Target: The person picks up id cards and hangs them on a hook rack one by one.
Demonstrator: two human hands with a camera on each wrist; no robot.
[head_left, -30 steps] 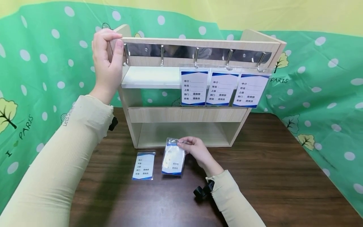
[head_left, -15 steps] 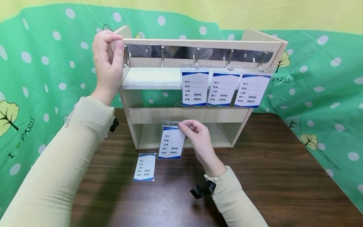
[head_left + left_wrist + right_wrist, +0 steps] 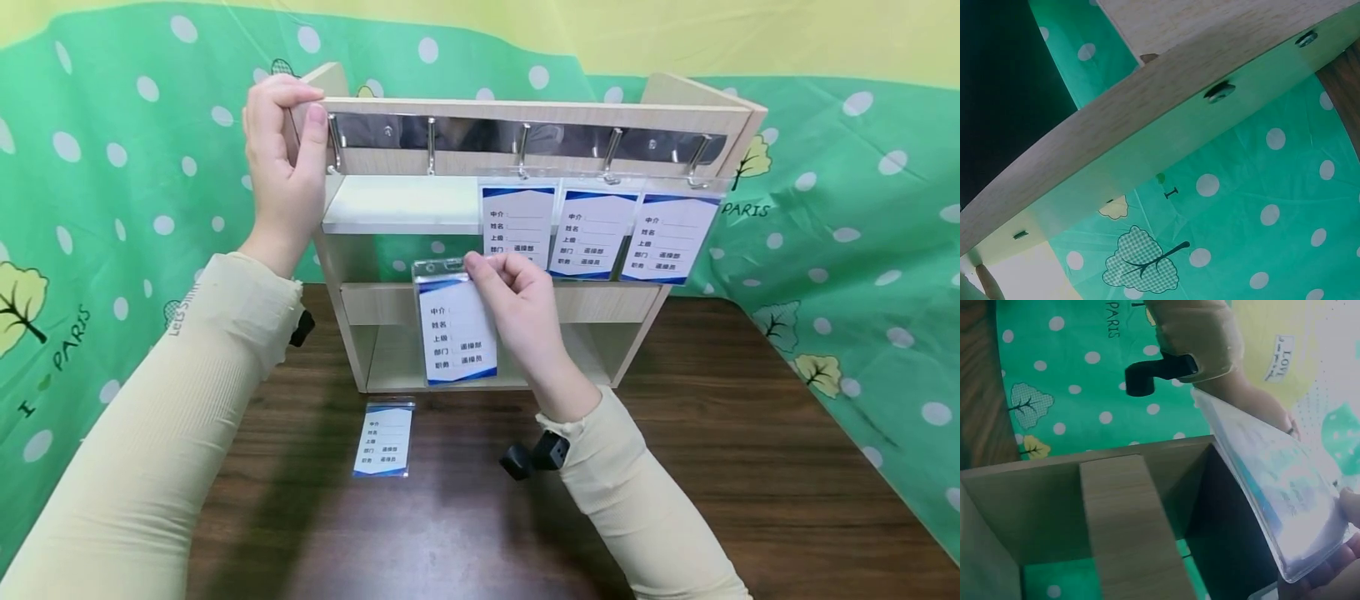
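In the head view my left hand (image 3: pixel 283 167) grips the upper left corner of a pale wooden rack (image 3: pixel 450 303), thumb on the front board. My right hand (image 3: pixel 528 321) pinches the top right corner of an ID badge (image 3: pixel 456 329) in a clear plastic sleeve. The badge is upright, in front of the rack's lower half, its slotted top edge below the hooks. The right wrist view shows this badge (image 3: pixel 1279 487) edge-on, with my right thumb (image 3: pixel 1350 506) on it. Another ID badge (image 3: pixel 384 442) lies face up on the table.
A metal strip with several hooks (image 3: pixel 431 146) runs along the rack's top board. Three ID badges (image 3: pixel 596 233) hang from the hooks at the right; the two left hooks hold none. Beneath is a dark wood table (image 3: pixel 750 467), and a green dotted cloth (image 3: pixel 847 208) stands behind.
My right hand has lifted the pinched badge from just above the table up to the rack's middle board. The left hand keeps its grip on the corner.
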